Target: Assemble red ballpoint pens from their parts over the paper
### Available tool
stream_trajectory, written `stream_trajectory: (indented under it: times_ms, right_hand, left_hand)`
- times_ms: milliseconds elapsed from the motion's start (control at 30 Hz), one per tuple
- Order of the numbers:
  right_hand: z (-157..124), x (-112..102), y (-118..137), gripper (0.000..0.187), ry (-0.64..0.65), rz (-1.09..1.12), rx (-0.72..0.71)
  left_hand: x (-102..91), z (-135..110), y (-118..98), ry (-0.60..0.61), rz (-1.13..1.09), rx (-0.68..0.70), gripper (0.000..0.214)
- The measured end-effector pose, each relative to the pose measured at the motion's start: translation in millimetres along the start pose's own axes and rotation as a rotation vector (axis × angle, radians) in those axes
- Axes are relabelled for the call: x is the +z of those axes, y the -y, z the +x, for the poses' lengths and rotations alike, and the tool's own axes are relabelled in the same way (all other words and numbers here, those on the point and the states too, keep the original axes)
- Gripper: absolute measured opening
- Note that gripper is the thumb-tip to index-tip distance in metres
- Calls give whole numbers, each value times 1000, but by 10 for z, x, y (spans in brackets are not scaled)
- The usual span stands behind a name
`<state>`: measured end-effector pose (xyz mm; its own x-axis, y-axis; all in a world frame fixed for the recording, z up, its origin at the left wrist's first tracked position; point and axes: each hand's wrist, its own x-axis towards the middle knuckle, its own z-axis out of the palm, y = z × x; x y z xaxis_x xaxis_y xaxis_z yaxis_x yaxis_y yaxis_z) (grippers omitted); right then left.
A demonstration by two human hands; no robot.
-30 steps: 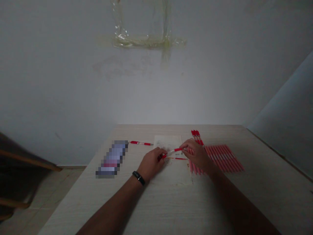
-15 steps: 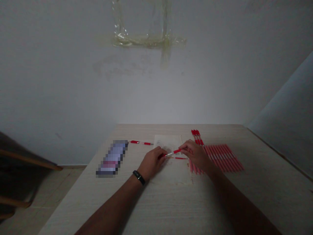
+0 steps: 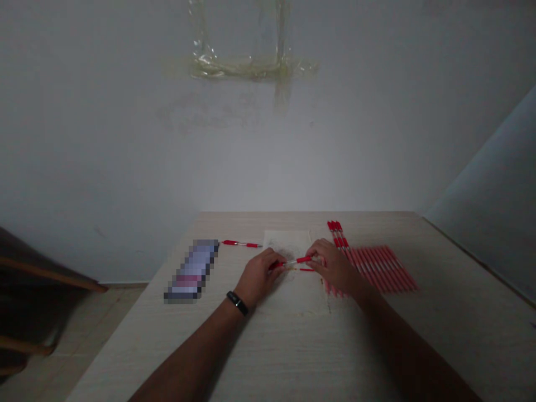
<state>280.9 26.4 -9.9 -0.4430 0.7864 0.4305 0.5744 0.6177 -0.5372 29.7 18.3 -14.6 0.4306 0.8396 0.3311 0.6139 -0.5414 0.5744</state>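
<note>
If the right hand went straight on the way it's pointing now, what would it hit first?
Probably the left hand, at the far end of the red pen that the right hand is holding; the pen lies along that line, though depth is hard to judge from this view.

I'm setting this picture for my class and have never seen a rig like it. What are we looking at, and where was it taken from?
No machine here: one camera worn on a person's head looks down at their bare hands. The left hand, wearing a black wristband, and the right hand together hold a red pen above a sheet of paper. A thin red rod lies just below it. Also on the table are a row of red pens, a single pen and a blurred object.
</note>
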Motion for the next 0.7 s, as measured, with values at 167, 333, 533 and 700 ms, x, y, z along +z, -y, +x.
stream_trajectory:
  times_ms: [167,333,533,700]
  right_hand:
    - [6,1,-32,20,56,-24,-56]
    - [5,-11,-35,17,-3,-16,-43]
    - [12,-6,-52,25,46,-64,-84]
    - [11,-13,-66,20,0,-43,-76]
  left_hand:
    - [2,-2,13,8,22,0,13]
    - [6,4,16,7,32,4,14]
    - [7,5,16,9,19,-3,14]
    - [11,5,16,10,21,-4,14]
